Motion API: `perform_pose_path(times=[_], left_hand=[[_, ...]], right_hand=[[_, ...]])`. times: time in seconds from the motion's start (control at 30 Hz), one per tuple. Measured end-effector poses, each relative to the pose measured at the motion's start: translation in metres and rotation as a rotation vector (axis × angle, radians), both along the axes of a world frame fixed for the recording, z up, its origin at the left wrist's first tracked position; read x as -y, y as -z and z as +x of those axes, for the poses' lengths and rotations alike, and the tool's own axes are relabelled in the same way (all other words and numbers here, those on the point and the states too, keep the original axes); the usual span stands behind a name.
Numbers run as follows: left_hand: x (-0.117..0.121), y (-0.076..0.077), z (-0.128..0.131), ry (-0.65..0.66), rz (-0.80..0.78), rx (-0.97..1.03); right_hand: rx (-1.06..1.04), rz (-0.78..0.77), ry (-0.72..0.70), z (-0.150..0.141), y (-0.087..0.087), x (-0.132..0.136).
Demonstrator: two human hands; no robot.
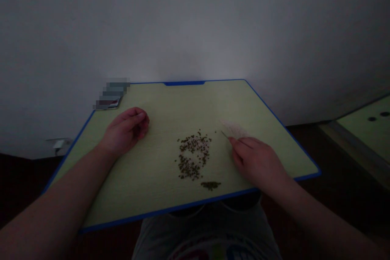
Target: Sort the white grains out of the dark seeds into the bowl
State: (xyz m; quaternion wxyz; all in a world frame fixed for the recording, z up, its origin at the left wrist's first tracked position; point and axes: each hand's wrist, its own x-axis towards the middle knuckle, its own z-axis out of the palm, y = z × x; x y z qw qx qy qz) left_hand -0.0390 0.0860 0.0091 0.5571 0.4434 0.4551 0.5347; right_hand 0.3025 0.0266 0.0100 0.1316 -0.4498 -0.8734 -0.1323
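Observation:
A pale green desk top with a blue edge [152, 178] lies in front of me in dim light. A loose scatter of small dark seeds or beans [193, 155] covers its middle, with a small separate heap [211, 185] nearer me. A faint whitish patch of tiny pale grains [234, 130] lies to the right. My right hand [257, 161] rests beside that patch, fingers pinched on a thin dark stick whose tip [224, 134] pokes out. My left hand [127, 130] rests on the desk at the left, fingers curled in loosely, nothing visible in it.
A small blurred flat object [111, 96] lies on the desk's far left corner. A plain white wall stands right behind the desk. Part of another green desk [368, 124] with two dark holes shows at the right. The floor around is dark.

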Motion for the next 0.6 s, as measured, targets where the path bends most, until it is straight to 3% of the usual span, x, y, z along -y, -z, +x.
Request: perform_pose_path(times=[0.17, 0.3, 0.5, 0.6], left_hand=[[0.001, 0.001, -0.001, 0.004, 0.009, 0.001], [0.001, 0.000, 0.000, -0.005, 0.027, -0.006], [0.008, -0.004, 0.002, -0.051, 0.072, -0.024], [0.009, -0.015, 0.003, -0.040, 0.036, -0.130]], right_hand=[[-0.086, -0.088, 0.019, -0.001, -0.005, -0.017], [-0.120, -0.142, -0.050, -0.005, -0.008, -0.025], [-0.116, -0.172, -0.243, 0.002, -0.008, -0.006], [-0.134, -0.175, -0.273, 0.009, -0.010, 0.008]])
